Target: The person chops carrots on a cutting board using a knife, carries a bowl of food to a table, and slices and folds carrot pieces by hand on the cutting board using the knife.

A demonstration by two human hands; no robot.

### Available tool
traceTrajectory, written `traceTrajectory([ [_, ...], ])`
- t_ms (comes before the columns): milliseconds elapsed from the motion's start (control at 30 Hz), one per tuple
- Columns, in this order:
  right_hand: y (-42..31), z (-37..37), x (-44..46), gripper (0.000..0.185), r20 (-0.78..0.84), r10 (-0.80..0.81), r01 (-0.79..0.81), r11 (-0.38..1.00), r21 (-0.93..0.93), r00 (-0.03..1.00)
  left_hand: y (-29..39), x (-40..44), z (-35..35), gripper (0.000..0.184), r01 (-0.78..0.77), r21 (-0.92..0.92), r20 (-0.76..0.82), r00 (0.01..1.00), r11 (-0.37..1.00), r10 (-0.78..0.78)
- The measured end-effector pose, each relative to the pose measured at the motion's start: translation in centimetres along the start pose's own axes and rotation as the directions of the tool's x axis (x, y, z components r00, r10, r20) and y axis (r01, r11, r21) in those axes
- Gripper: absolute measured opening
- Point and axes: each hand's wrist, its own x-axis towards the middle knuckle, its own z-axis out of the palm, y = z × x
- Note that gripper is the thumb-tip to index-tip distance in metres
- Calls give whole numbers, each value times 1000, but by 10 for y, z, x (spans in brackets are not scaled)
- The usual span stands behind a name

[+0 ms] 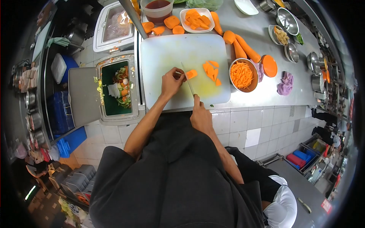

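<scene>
My right hand (201, 118) is closed around the handle of a knife (189, 81), its blade pointing away from me over the white cutting board (159, 53). Beside the blade lies a short block of carrot (192, 74). The fingers of my left hand (173, 81) are bent and pinched at the block's left end, close against the blade; the fingertips are partly hidden. Several flat carrot slices (210, 70) rest on the board to the right. A metal bowl (243, 89) full of carrot strips (242, 75) stands just off the board's right edge.
Whole carrots (248, 48) and a white dish (196, 29) of carrot pieces lie behind the board. An orange lid (269, 66) and a purple cloth (285, 83) are to the right. At left, an open bin (135, 104) holds vegetable scraps. A person in white (280, 205) is behind me.
</scene>
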Motion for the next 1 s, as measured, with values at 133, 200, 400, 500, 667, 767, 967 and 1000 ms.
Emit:
traceTrajectory([
  [133, -1, -4, -1, 57, 13, 8, -8, 1000, 3, 1000, 1, 2, -1, 16, -26, 73, -19, 999, 997, 28],
  [200, -2, -8, -1, 55, 2, 5, -5, 1000, -6, 1000, -2, 5, 0, 16, -31, 91, -24, 999, 995, 33],
  [400, 5, -34, -13, 44, -138, 102, -73, 977, 202, 985, 1, 10, -3, 25, -111, 79, 76, 992, 991, 105],
  [500, 10, -55, -17, 38, -161, 146, -88, 943, 322, 976, 1, 16, -5, 33, -362, 294, 211, 927, 885, 309],
  [667, 27, -59, -18, 33, -197, 105, -33, 941, 338, 975, -8, 66, -27, 29, -196, 228, 307, 944, 954, 121],
  [767, 29, -56, -11, 34, -130, 104, -49, 925, 376, 986, -1, 91, -45, 26, -155, 261, 364, 930, 953, 51],
  [967, 31, -37, 7, 36, -141, 51, 0, 938, 346, 989, -7, 85, -47, 23, -203, 217, 317, 940, 955, 128],
  [1000, 30, -35, 8, 36, -166, 1, 56, 940, 336, 986, -13, 80, -46, 21, -268, 199, 275, 938, 943, 209],
])
